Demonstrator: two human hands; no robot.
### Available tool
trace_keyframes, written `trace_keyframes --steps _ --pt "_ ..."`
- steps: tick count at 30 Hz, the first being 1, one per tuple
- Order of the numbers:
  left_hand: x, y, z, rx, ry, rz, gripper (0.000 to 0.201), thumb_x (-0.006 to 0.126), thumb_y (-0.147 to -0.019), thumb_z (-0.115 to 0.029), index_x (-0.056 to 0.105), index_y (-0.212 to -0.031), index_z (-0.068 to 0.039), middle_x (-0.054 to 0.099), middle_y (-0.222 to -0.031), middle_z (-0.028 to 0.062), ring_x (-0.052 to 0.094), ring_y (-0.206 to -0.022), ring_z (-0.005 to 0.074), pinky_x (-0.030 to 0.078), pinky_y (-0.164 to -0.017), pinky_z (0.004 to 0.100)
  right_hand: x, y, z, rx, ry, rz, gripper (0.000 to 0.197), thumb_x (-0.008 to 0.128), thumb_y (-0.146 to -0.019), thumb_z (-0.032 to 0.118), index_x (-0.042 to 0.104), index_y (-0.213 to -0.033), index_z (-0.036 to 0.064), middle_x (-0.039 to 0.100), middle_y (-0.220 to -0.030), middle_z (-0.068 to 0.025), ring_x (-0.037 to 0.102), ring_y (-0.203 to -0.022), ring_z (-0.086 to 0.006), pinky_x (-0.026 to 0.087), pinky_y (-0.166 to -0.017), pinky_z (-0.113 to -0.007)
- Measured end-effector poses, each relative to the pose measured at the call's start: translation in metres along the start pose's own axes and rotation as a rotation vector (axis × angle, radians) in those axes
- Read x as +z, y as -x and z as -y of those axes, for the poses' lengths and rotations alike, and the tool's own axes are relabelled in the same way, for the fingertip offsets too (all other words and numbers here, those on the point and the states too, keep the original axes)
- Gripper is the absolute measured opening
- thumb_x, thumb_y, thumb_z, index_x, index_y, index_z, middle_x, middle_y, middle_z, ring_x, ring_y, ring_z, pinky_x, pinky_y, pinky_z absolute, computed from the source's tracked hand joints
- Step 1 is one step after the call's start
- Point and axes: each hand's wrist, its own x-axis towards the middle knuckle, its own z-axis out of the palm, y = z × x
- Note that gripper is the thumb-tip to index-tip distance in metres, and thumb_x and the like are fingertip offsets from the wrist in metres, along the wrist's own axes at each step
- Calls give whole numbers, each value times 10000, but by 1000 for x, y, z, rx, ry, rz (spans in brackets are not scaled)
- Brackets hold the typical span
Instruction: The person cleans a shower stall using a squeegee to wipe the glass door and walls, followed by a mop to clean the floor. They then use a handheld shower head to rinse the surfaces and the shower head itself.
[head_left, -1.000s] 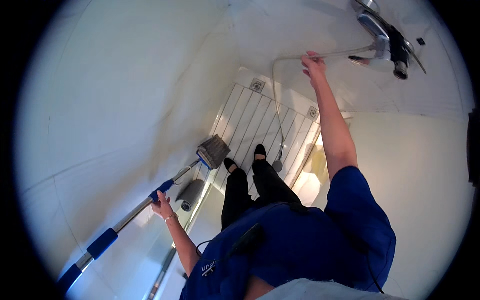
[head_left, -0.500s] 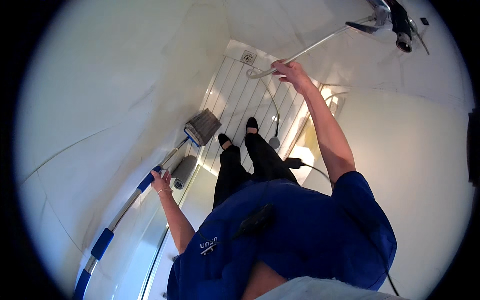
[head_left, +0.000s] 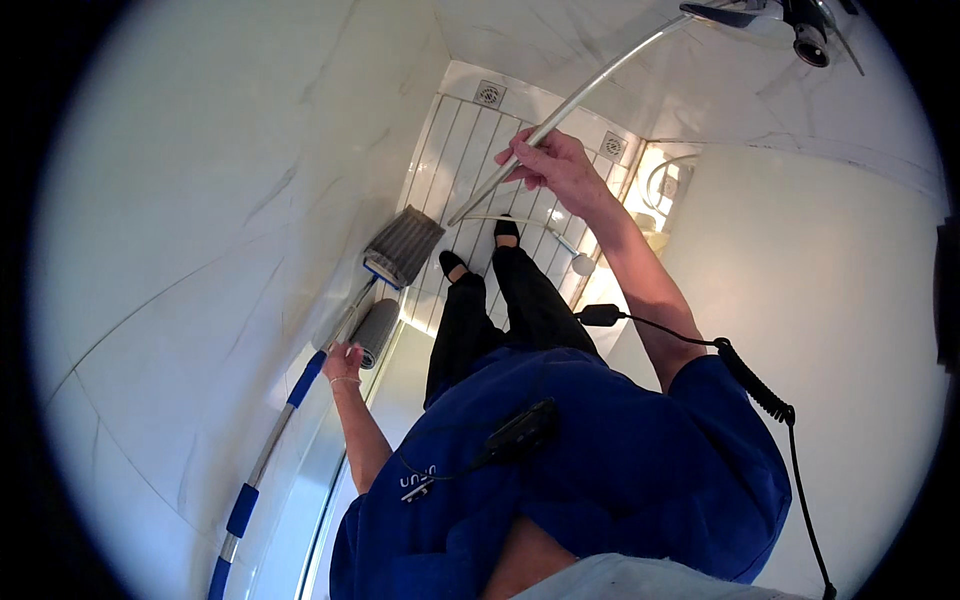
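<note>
My right hand (head_left: 557, 172) is closed round a pale, flexible shower hose (head_left: 610, 72), which runs up to the mixer tap on the far right wall. Below the hand the hose bends back, and a round shower head (head_left: 582, 264) sits at its other end, low over the floor near my feet. At the left, my left hand (head_left: 345, 362) grips the long mop pole (head_left: 262, 455), close to the top of a blue foam sleeve. The mop's flat grey head (head_left: 404, 246) is raised and leans near the left wall.
A chrome and black mixer tap (head_left: 800, 30) juts from the wall. Square drains (head_left: 489, 94) are set by the white slatted floor (head_left: 455, 150). A grey cylinder (head_left: 376, 332) stands beside the mop. A black coiled cable (head_left: 755, 380) hangs by my right arm.
My right hand has come nearer and slightly left with the hose, whose bend is now lower. The shower head has swung right and up. My left hand and the mop have shifted slightly.
</note>
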Motion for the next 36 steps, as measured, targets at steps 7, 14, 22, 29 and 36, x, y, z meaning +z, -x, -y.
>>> trace_keyframes --steps 7,14,22,29,36 --pt "204 30 13 -746 21 705 1005 408 -746 -654 -31 -1319 45 169 -1356 247 333 -1166 426 330 -955 481 3 12 104 -12 -279 157 223 497 -867 239 480 -956 35 582 -791 -108 528 -632 -132 403 -542 -224" --pt "347 130 68 -299 -1187 913 870 768 -553 -434 362 -1128 78 474 -1130 239 529 -989 280 445 -849 363 -9 44 137 -129 -527 213 329 548 -817 322 430 -907 28 555 -692 -131 554 -561 -190 453 -447 -260" --pt "318 106 117 101 -2199 1217 512 739 -527 -366 641 -904 -33 617 -939 152 578 -920 277 440 -837 330 -10 44 162 -191 -514 312 364 566 -805 327 414 -900 10 543 -663 -146 558 -556 -229 488 -450 -303" --pt "288 57 50 -899 -140 642 194 494 -688 74 531 -879 69 541 -706 116 527 -517 155 384 -394 204 -40 68 145 -16 -397 331 299 495 -812 204 452 -931 -67 536 -641 -160 533 -507 -206 456 -410 -252" --pt "350 120 -84 -92 -646 1126 278 503 -723 69 525 -999 47 532 -756 60 416 -423 68 278 -331 184 -94 39 104 454 246 -10 290 561 -754 170 533 -925 -63 583 -623 -105 527 -479 -104 392 -397 -205"
